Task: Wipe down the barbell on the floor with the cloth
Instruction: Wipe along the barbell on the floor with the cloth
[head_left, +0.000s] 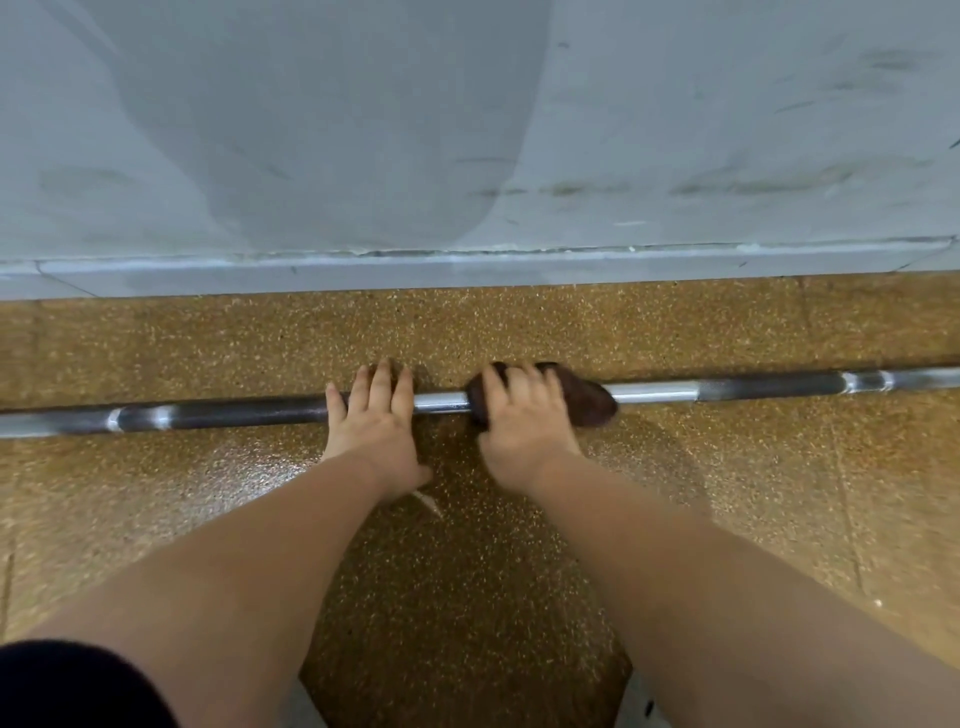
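On the speckled floor (727, 493), the barbell (727, 389) runs off-frame; left hand (371, 415) grips it, right hand (519, 415) clutches cloth (587, 400).

Scuffed grey wall (675, 130); pale skirting (311, 267); speckled brown floor (727, 493).

No text, label, brand, number or sign can be read anywhere in the view. The barbell (727, 388) shows only bare metal and dark knurled stretches with no marking that can be made out, and the cloth (587, 397) carries no tag or print. The wall (467, 130) bears only scuffs and stains, and the speckled floor (467, 571) has no lettering.
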